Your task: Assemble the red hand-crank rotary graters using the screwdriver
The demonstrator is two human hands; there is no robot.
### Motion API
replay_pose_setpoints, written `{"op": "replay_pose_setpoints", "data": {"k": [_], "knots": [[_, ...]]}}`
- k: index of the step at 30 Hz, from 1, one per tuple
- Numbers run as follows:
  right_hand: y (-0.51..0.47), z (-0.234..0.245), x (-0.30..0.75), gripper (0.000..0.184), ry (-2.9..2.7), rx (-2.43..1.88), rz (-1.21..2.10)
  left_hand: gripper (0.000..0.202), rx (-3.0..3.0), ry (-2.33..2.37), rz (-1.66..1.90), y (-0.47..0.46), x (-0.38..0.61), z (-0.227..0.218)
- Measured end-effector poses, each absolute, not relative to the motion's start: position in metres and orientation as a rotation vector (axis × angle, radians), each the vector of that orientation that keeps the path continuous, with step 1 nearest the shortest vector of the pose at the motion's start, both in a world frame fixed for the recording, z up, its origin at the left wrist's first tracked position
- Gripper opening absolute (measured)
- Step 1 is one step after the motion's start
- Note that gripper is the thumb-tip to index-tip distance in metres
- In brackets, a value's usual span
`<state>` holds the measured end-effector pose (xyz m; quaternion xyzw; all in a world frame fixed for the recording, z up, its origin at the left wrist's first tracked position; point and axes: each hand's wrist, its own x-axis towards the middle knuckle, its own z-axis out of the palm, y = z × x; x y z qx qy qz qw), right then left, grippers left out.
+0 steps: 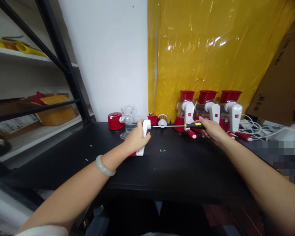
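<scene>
My left hand [137, 137] is closed around a white crank handle [146, 128] with a red grip at its lower end, held upright above the black table [127, 173]. In my right hand [212, 129] is a screwdriver [195, 125] with a black and yellow handle. Its long shaft points left, and the tip meets or enters the round white hub at the handle's top; the exact contact is too small to tell. Several small screws [162, 150] lie on the table below the shaft. A clear plastic housing [127, 118] stands just behind my left hand.
Three red and white rotary graters [186, 111] stand at the back right, with white cables [258, 126] beside them. A red base [114, 120] and a grater drum [162, 120] sit along the back. To the left rises a black-framed shelf [71, 82].
</scene>
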<state>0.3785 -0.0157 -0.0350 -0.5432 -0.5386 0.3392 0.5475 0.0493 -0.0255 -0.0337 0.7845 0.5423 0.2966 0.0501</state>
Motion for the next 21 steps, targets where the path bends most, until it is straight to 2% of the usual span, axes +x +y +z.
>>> {"op": "replay_pose_setpoints", "data": {"k": [8, 17, 21], "knots": [[-0.001, -0.042, 0.380, 0.024, -1.211, -1.063, 0.824, 0.063, 2.304, 1.612, 0.932, -0.020, 0.047, -0.039], [-0.006, -0.043, 0.378, 0.059, -1.257, -0.868, 0.793, 0.066, 2.261, 1.619, 0.941, -0.018, 0.048, -0.040], [-0.002, -0.047, 0.383, 0.063, -1.291, -0.906, 0.781, 0.062, 2.267, 1.598, 0.968, -0.018, 0.047, -0.040]]}}
